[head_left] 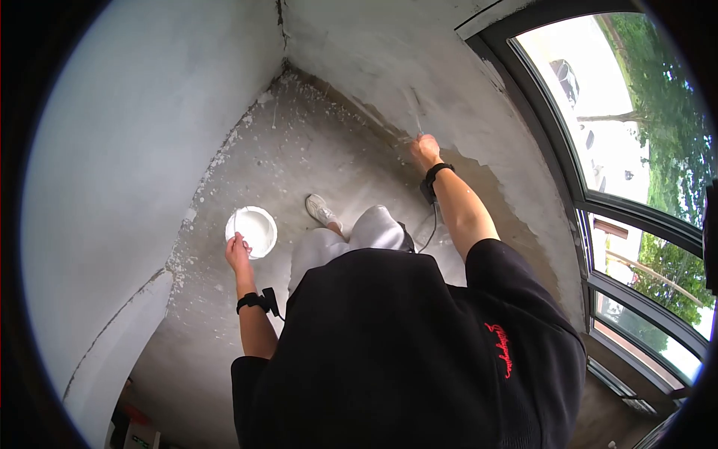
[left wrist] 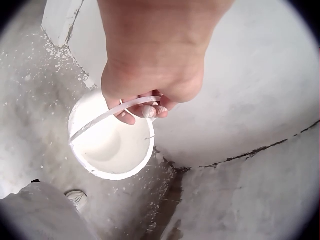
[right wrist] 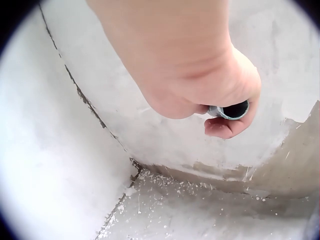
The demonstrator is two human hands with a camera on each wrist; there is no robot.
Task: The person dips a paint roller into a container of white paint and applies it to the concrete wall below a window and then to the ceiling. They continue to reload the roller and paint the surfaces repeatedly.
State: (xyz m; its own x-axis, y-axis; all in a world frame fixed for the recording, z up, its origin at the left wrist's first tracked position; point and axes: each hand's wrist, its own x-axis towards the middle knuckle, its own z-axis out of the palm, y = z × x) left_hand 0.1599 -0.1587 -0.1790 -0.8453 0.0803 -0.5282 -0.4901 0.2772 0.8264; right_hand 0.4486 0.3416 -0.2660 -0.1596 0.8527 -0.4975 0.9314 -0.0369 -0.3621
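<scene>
The left hand grips the handle of a white bucket, fingers curled round it in the left wrist view. Whitish material coats the inside of the bucket. Held out toward the wall below the window, the right hand has its fingers wrapped round a tube-like handle with a dark hollow end. What that handle carries at its far end is hidden by the hand in the right wrist view and is unclear in the head view.
A speckled grey floor meets two plastered walls at a cracked corner. The wall's lower edge is bare and brownish. Windows stand at the right. One shoe shows below the person's knees.
</scene>
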